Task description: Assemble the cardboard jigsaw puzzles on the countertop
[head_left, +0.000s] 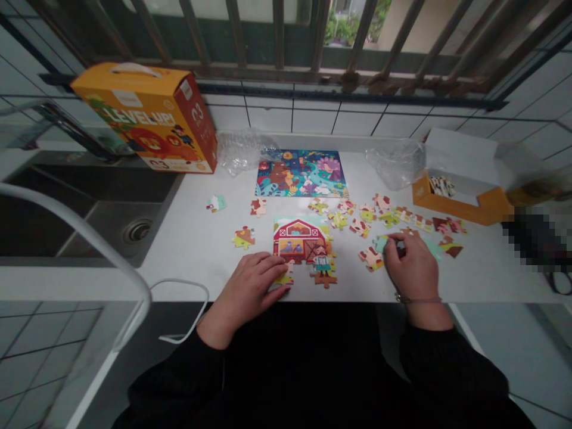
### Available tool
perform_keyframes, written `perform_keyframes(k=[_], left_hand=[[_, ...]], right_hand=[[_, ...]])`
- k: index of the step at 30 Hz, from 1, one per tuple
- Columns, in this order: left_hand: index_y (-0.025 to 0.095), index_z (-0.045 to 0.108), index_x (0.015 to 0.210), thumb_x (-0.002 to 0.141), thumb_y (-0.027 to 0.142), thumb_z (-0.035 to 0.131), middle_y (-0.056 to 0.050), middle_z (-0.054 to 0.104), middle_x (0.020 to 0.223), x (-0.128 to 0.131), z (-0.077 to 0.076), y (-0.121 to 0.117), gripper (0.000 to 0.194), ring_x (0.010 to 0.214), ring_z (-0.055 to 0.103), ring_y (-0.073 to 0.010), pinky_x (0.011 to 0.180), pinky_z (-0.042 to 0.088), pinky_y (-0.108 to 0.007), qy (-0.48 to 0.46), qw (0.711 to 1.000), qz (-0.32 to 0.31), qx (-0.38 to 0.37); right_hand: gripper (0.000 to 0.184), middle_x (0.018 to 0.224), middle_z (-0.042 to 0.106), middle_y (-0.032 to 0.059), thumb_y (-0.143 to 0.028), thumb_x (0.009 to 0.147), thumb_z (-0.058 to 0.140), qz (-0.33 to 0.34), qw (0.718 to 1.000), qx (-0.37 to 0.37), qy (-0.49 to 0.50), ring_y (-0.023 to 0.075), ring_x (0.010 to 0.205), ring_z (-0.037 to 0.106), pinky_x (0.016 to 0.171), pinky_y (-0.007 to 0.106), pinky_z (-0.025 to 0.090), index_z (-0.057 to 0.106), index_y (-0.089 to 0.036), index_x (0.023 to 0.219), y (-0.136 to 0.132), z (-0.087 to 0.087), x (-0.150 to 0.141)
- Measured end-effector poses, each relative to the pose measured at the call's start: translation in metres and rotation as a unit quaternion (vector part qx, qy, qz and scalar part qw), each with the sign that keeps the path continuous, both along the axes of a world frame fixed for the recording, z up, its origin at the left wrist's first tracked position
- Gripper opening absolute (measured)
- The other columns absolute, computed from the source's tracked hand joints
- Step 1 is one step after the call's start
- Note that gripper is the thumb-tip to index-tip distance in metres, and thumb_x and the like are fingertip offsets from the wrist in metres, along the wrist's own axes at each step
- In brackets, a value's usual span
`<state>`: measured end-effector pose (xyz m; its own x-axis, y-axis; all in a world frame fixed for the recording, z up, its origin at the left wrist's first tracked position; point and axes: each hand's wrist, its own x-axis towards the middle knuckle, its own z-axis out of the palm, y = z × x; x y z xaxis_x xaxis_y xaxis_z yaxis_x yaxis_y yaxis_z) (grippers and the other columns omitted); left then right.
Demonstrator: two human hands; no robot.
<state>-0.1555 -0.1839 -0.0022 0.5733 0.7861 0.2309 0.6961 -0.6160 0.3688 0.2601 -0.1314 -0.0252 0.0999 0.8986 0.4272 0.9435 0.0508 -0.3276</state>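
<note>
A partly joined jigsaw puzzle (298, 229) lies in front of me, showing a red barn and a standing figure in a hat. My left hand (252, 285) rests flat at its lower left, fingers stretched out and partly covering a puzzle piece with yellow-green on it. To the right, my right hand (412, 265) is closed in a pinch at a pale teal puzzle piece (381, 243). Just beside that, a pink and brown puzzle piece (370, 258) lies on the counter. More loose puzzle pieces (360, 226) are scattered above and around my right hand, some partly hidden by it.
A colourful picture sheet (301, 173) lies behind the puzzle. The orange box (147, 119) stands at back left, near the sink (154, 208). Bubble wrap (243, 149) and an open orange-white box (460, 202) are also at the back. A white cable (111, 238) crosses the left side.
</note>
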Motion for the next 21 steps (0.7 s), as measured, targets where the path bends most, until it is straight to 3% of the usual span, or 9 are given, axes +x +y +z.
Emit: perform_keyframes(k=[2,7,9,12,15,21], left_hand=[[0.027,0.064,0.143,0.107,0.046,0.068,-0.010,0.071,0.145,-0.003,0.000,0.003,0.041,0.134,0.064,-0.0319,0.110,0.051,-0.052,-0.005,1.000,0.020,0.006],[0.023,0.049,0.159,0.104,0.046,0.067,-0.019,0.062,0.154,-0.028,-0.015,0.020,0.063,0.141,0.059,-0.0404,0.115,0.049,-0.061,-0.005,0.973,0.217,0.082],[0.019,0.038,0.166,0.102,0.046,0.067,-0.023,0.058,0.158,-0.044,-0.022,0.028,0.075,0.145,0.056,-0.0437,0.119,0.045,-0.065,0.001,0.963,0.252,0.098],[0.016,0.037,0.166,0.104,0.042,0.061,-0.022,0.067,0.144,-0.066,-0.025,0.038,0.071,0.132,0.063,-0.0411,0.115,0.049,-0.063,0.010,0.965,0.252,0.074],[0.016,0.048,0.159,0.106,0.039,0.058,-0.018,0.073,0.130,-0.079,-0.021,0.045,0.058,0.119,0.068,-0.0373,0.108,0.053,-0.058,0.014,0.972,0.231,0.040],[0.022,0.060,0.148,0.107,0.041,0.061,-0.013,0.074,0.133,-0.084,-0.015,0.050,0.045,0.115,0.068,-0.0328,0.104,0.054,-0.053,-0.004,0.981,0.191,0.020]], right_hand=[[0.021,0.102,0.073,0.0108,-0.035,0.103,0.054,0.011,1.000,0.009,-0.003,0.0293,0.097,0.065,0.087,0.042,0.050,0.071,-0.023,0.108,0.000,0.000,0.001],[0.021,0.115,0.071,0.0142,-0.036,0.103,0.057,0.013,1.000,0.028,-0.002,0.0322,0.113,0.064,0.096,0.046,0.052,0.071,-0.023,0.111,0.001,-0.002,0.002],[0.021,0.117,0.070,0.0148,-0.036,0.103,0.058,0.012,1.000,0.027,-0.001,0.0327,0.115,0.064,0.097,0.047,0.053,0.071,-0.022,0.112,0.001,-0.003,0.003],[0.021,0.116,0.070,0.0147,-0.035,0.102,0.058,0.013,1.000,0.023,-0.001,0.0327,0.116,0.065,0.099,0.047,0.053,0.072,-0.022,0.112,0.001,-0.003,0.003],[0.022,0.116,0.070,0.0147,-0.036,0.102,0.058,0.009,1.000,0.023,0.002,0.0323,0.114,0.065,0.097,0.046,0.054,0.072,-0.022,0.111,0.001,-0.003,0.003],[0.022,0.113,0.070,0.0135,-0.037,0.102,0.058,0.010,1.000,0.023,0.004,0.0310,0.107,0.066,0.093,0.045,0.054,0.072,-0.023,0.110,0.001,-0.003,0.002]])
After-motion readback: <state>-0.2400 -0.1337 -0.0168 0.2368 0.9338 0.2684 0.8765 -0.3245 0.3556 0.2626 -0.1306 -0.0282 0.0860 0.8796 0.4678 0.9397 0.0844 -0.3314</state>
